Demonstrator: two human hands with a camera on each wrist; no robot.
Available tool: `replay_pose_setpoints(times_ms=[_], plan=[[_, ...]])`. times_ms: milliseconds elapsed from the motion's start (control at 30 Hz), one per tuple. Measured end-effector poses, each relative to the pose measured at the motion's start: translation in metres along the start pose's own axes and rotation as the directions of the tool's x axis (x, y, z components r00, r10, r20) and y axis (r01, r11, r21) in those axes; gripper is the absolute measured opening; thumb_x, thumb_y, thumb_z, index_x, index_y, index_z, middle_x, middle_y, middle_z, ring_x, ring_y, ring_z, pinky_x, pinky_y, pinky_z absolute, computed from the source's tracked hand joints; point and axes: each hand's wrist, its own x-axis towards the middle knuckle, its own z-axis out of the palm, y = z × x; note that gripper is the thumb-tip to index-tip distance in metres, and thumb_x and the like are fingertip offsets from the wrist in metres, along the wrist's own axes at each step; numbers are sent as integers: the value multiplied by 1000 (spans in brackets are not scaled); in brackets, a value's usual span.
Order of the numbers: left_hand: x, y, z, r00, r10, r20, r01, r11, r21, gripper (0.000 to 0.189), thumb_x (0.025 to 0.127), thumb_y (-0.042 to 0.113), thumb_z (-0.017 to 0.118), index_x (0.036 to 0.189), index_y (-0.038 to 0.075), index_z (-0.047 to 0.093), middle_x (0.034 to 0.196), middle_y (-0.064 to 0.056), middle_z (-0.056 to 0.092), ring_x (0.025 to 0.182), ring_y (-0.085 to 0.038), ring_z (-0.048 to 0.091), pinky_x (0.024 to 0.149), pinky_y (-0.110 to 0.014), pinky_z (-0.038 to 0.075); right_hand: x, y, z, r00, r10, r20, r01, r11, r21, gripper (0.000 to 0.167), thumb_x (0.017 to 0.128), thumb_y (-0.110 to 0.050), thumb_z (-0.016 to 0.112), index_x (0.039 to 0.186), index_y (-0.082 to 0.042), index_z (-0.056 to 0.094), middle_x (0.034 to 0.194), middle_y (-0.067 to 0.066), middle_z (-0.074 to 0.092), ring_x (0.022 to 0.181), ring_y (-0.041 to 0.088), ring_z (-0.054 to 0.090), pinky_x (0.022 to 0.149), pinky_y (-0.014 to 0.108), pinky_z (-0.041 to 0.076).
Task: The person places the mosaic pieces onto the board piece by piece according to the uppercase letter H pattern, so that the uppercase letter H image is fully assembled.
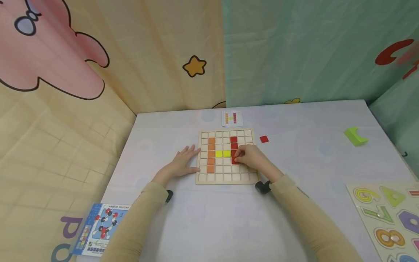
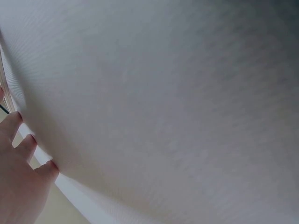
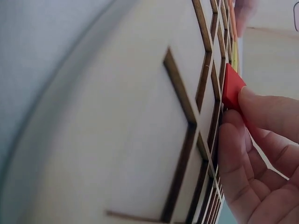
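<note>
A wooden grid board [image 1: 226, 178] lies on the table. It bears a column of orange tiles [image 1: 211, 156], two yellow tiles [image 1: 223, 153] and a column of red tiles [image 1: 234, 140]. My right hand [image 1: 251, 156] pinches a red square tile [image 3: 232, 87] at the lower part of the red column. In the right wrist view the thumb [image 3: 261, 109] lies against this tile, which overlaps the grid. At the board's left edge rests my left hand [image 1: 180, 162], fingers spread and thumb at the rim. One loose red tile [image 1: 264, 139] lies right of the board.
Behind the board is a small pattern card [image 1: 239, 119]. A green notched block [image 1: 355, 137] stands far right, and a board of number and shape pieces [image 1: 355, 198] is at front right. A blue and white box [image 1: 95, 222] lies at front left, partly behind the left sleeve.
</note>
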Motion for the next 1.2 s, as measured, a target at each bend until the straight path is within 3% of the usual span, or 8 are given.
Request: replay_pose_setpoints(times_ms=[533,700,933,1200], plan=[[0,-2,0,1000,8,-11,-8,1000,3,85,90,41,70,158,17,23,167,-12,7,154,-35,-1,123,-59,1,2,-1,3,1000,-30,-3,30,998,-53,6,87,-11,73,89,-6,70,85,5,68,81,19,57,77,32,51],[-1,-3,0,1000,17,-5,-17,1000,1,86,90,41,70,158,17,23,167,-13,7,154,-36,-1,122,-60,1,0,6,-1,1000,-3,-9,3,1000,-8,12,88,-17,74,95,-8,71,90,5,68,83,19,59,77,30,52],[0,-2,0,1000,16,0,-16,1000,-8,86,90,42,70,158,18,23,167,-12,7,154,-35,-1,123,-59,1,0,25,-33,992,88,-94,-83,995,57,23,92,-21,69,108,-5,69,98,12,67,87,23,59,73,28,50],[-1,-3,-1,1000,31,4,-31,1000,-6,86,91,41,69,158,17,22,167,-13,6,154,-36,-2,122,-61,1,0,53,-72,974,155,-168,-142,986,84,31,94,-21,66,119,-2,64,115,19,66,100,31,61,84,38,52]])
